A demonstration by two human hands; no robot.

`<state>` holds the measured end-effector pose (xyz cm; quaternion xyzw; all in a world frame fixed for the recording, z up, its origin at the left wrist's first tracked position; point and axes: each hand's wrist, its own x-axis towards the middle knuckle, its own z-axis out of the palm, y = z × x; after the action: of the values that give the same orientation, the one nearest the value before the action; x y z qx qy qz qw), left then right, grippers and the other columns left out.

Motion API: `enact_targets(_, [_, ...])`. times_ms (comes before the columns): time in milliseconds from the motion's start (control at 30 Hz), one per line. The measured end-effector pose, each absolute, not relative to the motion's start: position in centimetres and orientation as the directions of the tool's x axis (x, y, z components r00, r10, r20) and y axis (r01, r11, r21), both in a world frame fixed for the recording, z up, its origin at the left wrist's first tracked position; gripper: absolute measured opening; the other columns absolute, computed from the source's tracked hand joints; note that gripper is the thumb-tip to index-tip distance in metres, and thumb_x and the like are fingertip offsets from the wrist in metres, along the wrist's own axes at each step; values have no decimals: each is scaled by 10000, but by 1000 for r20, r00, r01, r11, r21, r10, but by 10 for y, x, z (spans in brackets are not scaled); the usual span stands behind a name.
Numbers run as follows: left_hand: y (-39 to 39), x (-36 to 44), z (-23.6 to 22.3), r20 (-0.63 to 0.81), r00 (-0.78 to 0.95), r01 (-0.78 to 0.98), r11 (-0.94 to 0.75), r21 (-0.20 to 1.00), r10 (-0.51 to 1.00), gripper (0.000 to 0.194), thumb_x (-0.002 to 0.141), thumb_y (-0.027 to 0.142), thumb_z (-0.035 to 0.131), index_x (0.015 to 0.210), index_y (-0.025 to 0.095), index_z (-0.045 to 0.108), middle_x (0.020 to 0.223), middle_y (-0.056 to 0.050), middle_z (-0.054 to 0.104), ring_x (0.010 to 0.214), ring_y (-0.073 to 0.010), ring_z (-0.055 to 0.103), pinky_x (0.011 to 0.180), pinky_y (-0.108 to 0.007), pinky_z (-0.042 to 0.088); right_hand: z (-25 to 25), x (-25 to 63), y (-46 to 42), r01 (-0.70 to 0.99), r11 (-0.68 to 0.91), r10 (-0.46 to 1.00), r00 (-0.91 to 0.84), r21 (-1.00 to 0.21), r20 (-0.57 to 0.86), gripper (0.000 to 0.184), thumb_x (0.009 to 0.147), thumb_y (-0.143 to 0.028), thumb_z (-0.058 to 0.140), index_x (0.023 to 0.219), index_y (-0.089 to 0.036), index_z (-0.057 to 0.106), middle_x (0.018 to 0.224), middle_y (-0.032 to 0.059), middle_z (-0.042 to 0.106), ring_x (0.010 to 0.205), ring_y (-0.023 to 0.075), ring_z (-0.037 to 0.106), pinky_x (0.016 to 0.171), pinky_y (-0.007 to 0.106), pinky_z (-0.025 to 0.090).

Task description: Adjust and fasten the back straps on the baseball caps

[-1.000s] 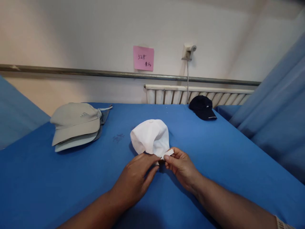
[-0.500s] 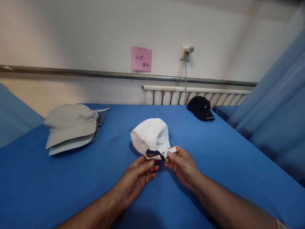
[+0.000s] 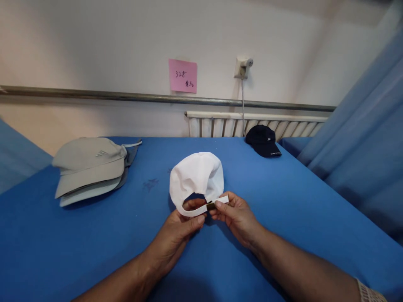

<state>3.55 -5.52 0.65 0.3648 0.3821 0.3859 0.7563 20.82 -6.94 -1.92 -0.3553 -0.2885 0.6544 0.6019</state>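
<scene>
A white baseball cap (image 3: 197, 172) is held over the blue-covered table (image 3: 126, 243), its back opening and strap turned toward me. My left hand (image 3: 178, 233) grips the lower left of the strap, its thumb in front and fingers reaching into the opening behind. Between the thumb and fingers of my right hand (image 3: 237, 216) is the strap end (image 3: 223, 200), beside a dark buckle (image 3: 210, 206). Some fingertips of both hands are hidden behind the strap.
Stacked grey caps (image 3: 91, 167) lie at the left. A black cap (image 3: 262, 140) rests at the far right of the table, before a radiator (image 3: 217, 126). A pink note (image 3: 183, 75) and a socket with a plug (image 3: 242, 68) are on the wall. Blue curtains (image 3: 362, 138) hang at the right.
The strap has come into a wider curve, showing more of the back opening. My left fingers have moved into the opening and closed on the strap. The view has shifted slightly.
</scene>
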Motion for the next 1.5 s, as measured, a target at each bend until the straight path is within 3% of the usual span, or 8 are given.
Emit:
enact_targets(300, [-55,49,-2,-276,342,-291,381,878,898,350,621,241,867,912,150,697,754,-20,646,680,-113,554,607,-217,412,-27,201,-70,-395,-14,1000,-5,-919,-13,335,654,-419,830,717,-180,604,609,0,677,566,126,623,571,252,490])
enact_targets(533, [-57,48,1,-276,280,-307,358,882,920,318,625,236,867,871,139,690,730,-8,630,653,-97,525,583,-198,429,-27,202,-79,-116,109,993,65,-987,102,248,807,-413,681,751,-177,632,561,-40,573,442,74,467,438,207,359])
enact_targets(733, [-58,49,0,-326,287,-367,418,831,901,349,595,223,886,866,170,672,690,10,638,643,-99,561,596,-194,446,-19,210,-82,186,397,895,136,-899,424,95,840,-233,636,754,-192,642,759,4,618,677,124,552,621,254,430])
enact_targets(833, [-58,49,-1,-338,306,-375,438,817,890,339,595,215,887,853,177,671,699,10,650,643,-97,568,608,-194,454,-15,212,-82,203,447,874,109,-871,473,77,858,-198,606,788,-198,639,817,20,655,737,144,585,672,273,453])
enact_targets(1167, [-59,48,3,-309,300,-326,402,856,902,334,604,235,885,866,161,691,702,2,647,651,-100,569,607,-197,446,-19,212,-82,216,388,897,136,-896,421,77,867,-247,614,822,-199,654,746,0,673,669,138,586,651,280,454])
enact_targets(1500, [-62,48,2,-384,280,-339,465,818,880,348,603,237,883,879,179,679,683,15,661,651,-104,590,609,-200,452,-17,214,-82,195,351,919,119,-916,377,116,882,-287,590,813,-208,640,779,18,686,721,166,607,705,316,475])
